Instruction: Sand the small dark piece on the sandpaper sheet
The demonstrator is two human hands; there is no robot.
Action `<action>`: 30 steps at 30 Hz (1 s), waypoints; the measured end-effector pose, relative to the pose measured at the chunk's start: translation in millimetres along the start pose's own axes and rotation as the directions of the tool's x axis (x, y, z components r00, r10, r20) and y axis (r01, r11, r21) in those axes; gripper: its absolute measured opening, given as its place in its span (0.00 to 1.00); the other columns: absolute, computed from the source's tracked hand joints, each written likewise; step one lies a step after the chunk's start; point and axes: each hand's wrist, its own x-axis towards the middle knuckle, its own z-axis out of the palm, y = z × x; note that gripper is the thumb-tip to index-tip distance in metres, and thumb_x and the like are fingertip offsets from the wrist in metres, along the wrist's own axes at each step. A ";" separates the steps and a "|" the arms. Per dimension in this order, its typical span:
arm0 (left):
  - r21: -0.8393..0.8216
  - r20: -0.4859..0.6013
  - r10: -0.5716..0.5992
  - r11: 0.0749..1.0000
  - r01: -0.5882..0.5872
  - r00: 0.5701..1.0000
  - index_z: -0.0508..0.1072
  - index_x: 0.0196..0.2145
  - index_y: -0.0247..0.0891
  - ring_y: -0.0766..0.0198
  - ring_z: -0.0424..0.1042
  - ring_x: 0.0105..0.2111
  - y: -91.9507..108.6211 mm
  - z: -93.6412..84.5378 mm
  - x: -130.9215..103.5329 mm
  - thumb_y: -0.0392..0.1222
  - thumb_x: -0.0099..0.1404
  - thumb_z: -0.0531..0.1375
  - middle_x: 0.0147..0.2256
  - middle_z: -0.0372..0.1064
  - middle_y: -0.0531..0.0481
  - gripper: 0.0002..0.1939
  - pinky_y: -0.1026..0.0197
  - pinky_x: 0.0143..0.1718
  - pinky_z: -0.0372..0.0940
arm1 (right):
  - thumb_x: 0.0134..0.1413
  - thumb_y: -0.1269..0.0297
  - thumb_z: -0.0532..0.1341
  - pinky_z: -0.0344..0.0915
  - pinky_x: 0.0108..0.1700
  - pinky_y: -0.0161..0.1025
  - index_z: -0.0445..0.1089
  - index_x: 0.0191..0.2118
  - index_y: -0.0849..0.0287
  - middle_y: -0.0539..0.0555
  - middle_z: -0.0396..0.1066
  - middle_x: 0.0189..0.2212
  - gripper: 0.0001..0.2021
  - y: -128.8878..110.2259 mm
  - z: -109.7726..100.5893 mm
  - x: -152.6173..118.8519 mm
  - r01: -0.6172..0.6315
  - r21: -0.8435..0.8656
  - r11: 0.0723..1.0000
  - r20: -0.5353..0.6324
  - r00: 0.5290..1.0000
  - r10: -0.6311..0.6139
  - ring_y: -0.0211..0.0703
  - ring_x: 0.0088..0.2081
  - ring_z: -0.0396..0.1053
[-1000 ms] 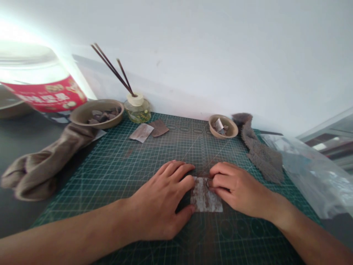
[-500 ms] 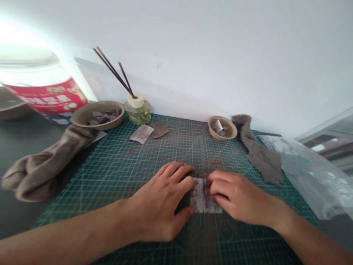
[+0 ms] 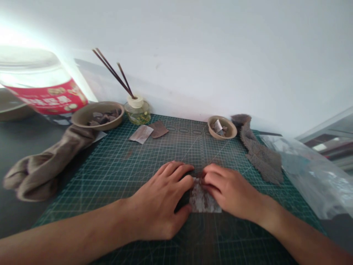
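A small square sheet (image 3: 202, 202), pale grey and streaked with brown, lies flat on the green cutting mat (image 3: 110, 176). My left hand (image 3: 161, 202) rests on the mat to its left with fingers apart, the thumb and index fingertip at the sheet's left edge. Over the sheet's upper right part, my right hand (image 3: 230, 189) is closed, its fingertips pinched together and pressed down. Whatever those fingers hold is hidden. Brown powder marks the mat around the sheet.
Two sheet pieces (image 3: 141, 134) lie near a reed diffuser (image 3: 137, 110). A small bowl (image 3: 233, 131), a ragged grey cloth (image 3: 264, 162) and a plastic bag (image 3: 311, 176) are at right. At left are a larger bowl (image 3: 75, 119), a brown cloth (image 3: 46, 162) and a red-labelled jar (image 3: 52, 95).
My right hand has slid up and slightly left across the sheet, uncovering more of its lower right part. My left hand stays almost where it was.
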 end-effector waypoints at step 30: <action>0.007 -0.003 -0.001 1.000 0.001 1.000 0.69 0.46 0.40 0.45 0.56 0.63 1.5 -0.6 -1.3 0.46 0.58 0.63 0.62 0.59 0.43 0.18 0.41 0.66 0.50 | 0.63 0.74 0.57 0.66 0.40 0.39 0.68 0.36 0.56 0.51 0.70 0.38 0.07 1.0 5.2 -4.5 -0.022 0.068 0.997 0.070 0.997 0.017 0.41 0.37 0.71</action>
